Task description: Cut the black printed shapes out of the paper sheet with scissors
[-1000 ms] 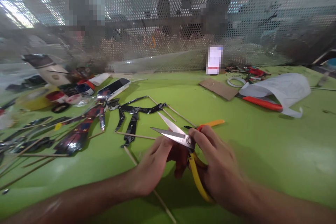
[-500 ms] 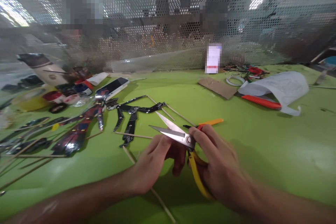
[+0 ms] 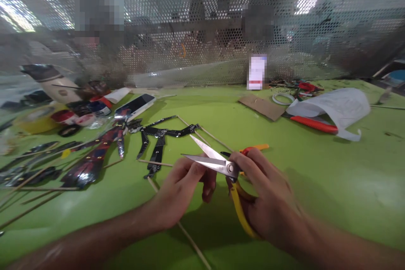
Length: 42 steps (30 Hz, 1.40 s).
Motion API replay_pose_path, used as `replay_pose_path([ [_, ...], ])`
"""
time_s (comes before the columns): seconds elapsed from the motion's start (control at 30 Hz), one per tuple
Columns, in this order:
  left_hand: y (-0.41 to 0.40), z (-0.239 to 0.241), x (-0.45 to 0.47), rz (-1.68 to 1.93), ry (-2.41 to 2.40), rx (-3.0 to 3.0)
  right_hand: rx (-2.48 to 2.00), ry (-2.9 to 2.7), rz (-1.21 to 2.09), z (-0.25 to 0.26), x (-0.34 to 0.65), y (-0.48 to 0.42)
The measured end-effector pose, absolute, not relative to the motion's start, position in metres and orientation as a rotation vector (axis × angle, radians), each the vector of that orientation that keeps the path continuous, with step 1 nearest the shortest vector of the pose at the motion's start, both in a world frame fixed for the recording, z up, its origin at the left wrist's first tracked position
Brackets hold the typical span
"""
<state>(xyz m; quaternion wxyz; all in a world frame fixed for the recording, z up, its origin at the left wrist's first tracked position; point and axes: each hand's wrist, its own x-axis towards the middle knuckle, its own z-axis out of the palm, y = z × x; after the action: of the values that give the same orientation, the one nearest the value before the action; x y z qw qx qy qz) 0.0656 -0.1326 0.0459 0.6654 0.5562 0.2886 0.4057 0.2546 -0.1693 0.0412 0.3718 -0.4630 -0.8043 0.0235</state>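
My right hand (image 3: pixel 262 196) grips yellow-handled scissors (image 3: pixel 218 162) low in the middle of the view, blades parted and pointing left and away. My left hand (image 3: pixel 183 187) sits just left of the blades with its fingers curled in a pinch under them; what it pinches is hidden. A thin wooden stick (image 3: pixel 186 236) runs under my left hand across the green table (image 3: pixel 316 177). Black jointed puppet pieces (image 3: pixel 158 143) on sticks lie just beyond the scissor tips.
Orange-handled cutters (image 3: pixel 253 149) lie behind my right hand. Red-handled pliers (image 3: pixel 313 124), a white plastic bag (image 3: pixel 335 107), cardboard (image 3: pixel 262 106) and a tape ring (image 3: pixel 283 98) lie at right. Puppets, sticks, a phone (image 3: pixel 136 106) and containers crowd the left. A perforated metal screen (image 3: pixel 202 17) closes the back.
Both hands with the scissors have risen a little and shifted slightly away. My left fingers have curled closer under the blades. Nothing on the table has moved.
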Motion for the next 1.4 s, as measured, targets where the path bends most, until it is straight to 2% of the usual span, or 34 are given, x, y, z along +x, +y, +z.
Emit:
replay_pose_path([
  [0.3, -0.1278, 0.0528, 0.0617, 1.039, 0.707, 1.402, -1.188, -2.092, -0.009, 0.0446, 0.2573, -0.166],
  [0.97, -0.1306, 0.05, 0.0651, 0.971, 0.719, 1.347, -1.264, -2.096, 0.108, 0.0396, 0.253, -0.1679],
  [1.4, -0.1305, 0.0475, 0.0637, 0.99, 0.73, 1.348, -1.227, -2.101, 0.023, 0.0402, 0.2554, -0.1674],
])
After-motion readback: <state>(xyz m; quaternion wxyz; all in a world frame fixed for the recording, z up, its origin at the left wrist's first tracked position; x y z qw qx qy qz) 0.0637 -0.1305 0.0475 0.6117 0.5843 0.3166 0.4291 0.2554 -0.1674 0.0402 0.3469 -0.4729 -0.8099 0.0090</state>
